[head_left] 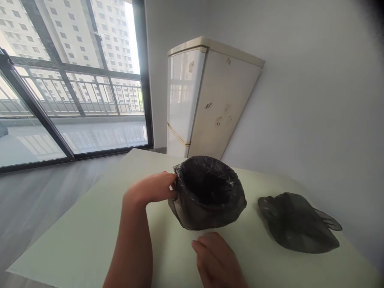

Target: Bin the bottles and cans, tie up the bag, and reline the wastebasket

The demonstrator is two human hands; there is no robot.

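A bin point(195, 210) lined with a thin black garbage bag point(237, 176) stands on the pale green tabletop, its dark mouth facing up toward me. The bag is folded over the rim and hangs loosely down the outside. At the left side of the rim, my left hand point(159, 187) pinches the bag's edge; its fingertips are partly hidden behind the plastic. My right hand point(214, 256) is just in front of the bin, apart from it, with the fingers curled in and nothing showing in them. A second black plastic bag point(300, 224) lies crumpled to the right.
The pale green table point(75, 236) reaches to the wall on the right. Behind it stands a white refrigerator point(222, 104) with worn patches. A glass sliding door point(75, 120) with a dark frame is at the left, beyond the grey floor point(45, 192).
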